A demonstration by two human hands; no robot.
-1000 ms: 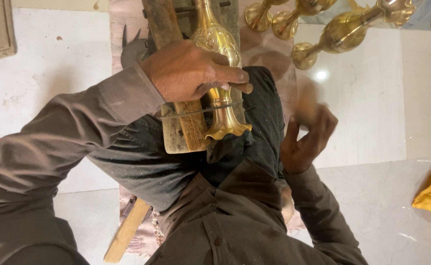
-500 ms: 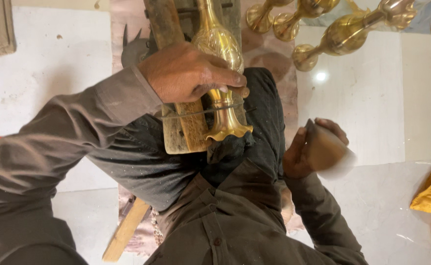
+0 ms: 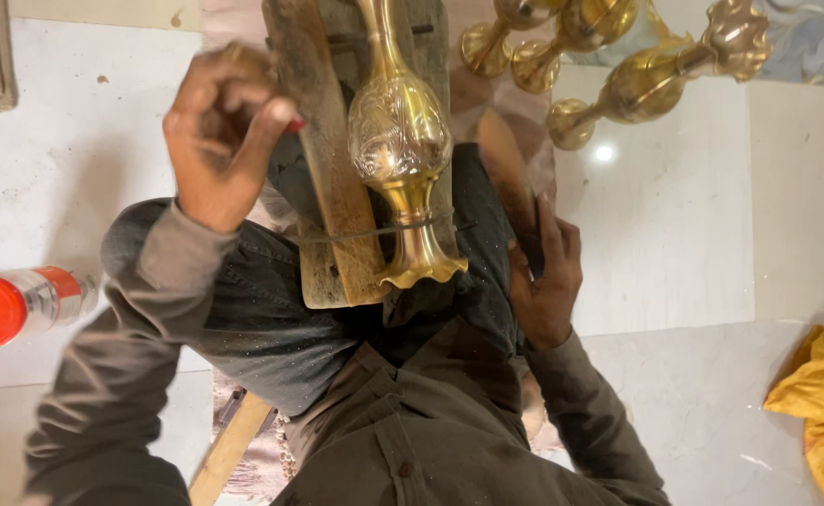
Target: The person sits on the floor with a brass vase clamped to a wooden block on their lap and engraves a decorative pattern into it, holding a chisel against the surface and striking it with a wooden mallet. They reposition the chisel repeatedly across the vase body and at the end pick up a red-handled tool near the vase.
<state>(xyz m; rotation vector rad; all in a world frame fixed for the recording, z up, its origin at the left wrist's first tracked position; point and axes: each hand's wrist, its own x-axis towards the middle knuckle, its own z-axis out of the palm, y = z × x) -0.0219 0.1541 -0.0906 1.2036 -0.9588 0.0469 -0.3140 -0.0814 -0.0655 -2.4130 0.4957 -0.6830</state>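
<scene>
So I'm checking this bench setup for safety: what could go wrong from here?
The engraved brass vase lies on the worn wooden block over the lap, under only a thin wire; with neither hand on it, it might roll off. The raised, blurred left hand could swing down and dent it.

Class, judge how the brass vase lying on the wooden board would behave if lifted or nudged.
The brass vase looks stiff and probably heavy for its size. Its polished surface may be slippery. Lying on its rounded belly on the wooden board, it could roll sideways.
</scene>
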